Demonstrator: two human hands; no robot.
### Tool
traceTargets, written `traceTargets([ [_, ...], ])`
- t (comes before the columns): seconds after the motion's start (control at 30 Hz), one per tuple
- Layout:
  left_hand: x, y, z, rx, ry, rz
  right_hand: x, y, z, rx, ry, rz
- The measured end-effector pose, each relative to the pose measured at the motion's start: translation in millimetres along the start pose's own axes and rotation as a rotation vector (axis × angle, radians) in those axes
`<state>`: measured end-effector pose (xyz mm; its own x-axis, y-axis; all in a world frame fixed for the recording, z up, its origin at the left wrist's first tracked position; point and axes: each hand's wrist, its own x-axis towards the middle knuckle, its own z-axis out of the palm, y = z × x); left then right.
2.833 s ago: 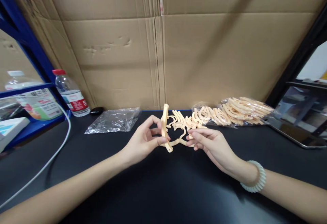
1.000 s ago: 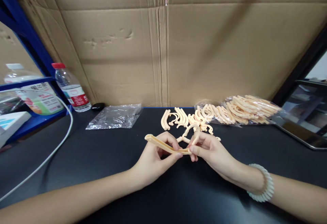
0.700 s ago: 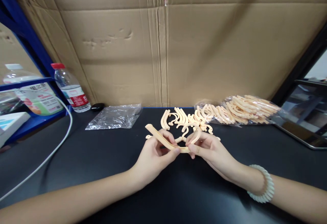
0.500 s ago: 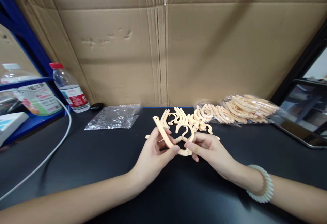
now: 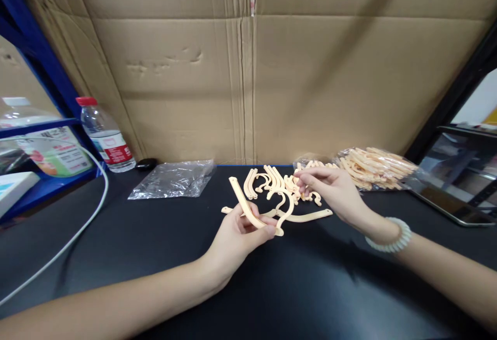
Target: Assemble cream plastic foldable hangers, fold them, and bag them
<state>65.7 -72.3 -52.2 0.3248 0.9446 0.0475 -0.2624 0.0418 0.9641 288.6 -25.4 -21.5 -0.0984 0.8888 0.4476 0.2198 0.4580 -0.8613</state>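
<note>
Bar-and-hook piece [image 5: 241,199], beige, is up off the black table [image 5: 248,298] in your left hand [image 5: 233,241], thumb and fingers closed on the bar near the corner where it meets the hook. Your right hand [image 5: 336,191] is apart from it, fingers bent together in front of the loose bars and hooks [image 5: 275,178]; can't tell if they pinch or touch any. Beige hanger [image 5: 308,218] lies just beyond your left hand, partly hidden. Farther back: filled plastic bag [image 5: 376,168] right, flat clear bag [image 5: 173,179] left, red-capped bottle [image 5: 112,146], cardboard [image 5: 174,81] behind.
</note>
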Motion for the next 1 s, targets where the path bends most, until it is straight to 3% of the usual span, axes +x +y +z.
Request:
traceTargets([
  [0.07,1,1,0.1,-0.012,0.018,-0.005,17,1,-9,-0.234,-0.084,-0.124],
  [0.2,2,3,0.7,-0.042,0.051,-0.024,48,4,-13,-0.798,-0.457,-0.486],
  [0.3,2,5,1.1,-0.087,0.069,-0.022,63,4,-5,-1.072,-0.661,-0.571],
  [0.47,1,9,2.0,-0.133,0.076,-0.055,75,7,9,-1.124,-0.78,-0.552],
  [0.67,1,8,1.2,-0.164,0.053,-0.066,81,12,19,-1.137,-0.831,-0.527],
  [1.0,1,10,0.3,-0.191,0.036,-0.087,99,19,6,-1.037,-0.853,-0.47],
])
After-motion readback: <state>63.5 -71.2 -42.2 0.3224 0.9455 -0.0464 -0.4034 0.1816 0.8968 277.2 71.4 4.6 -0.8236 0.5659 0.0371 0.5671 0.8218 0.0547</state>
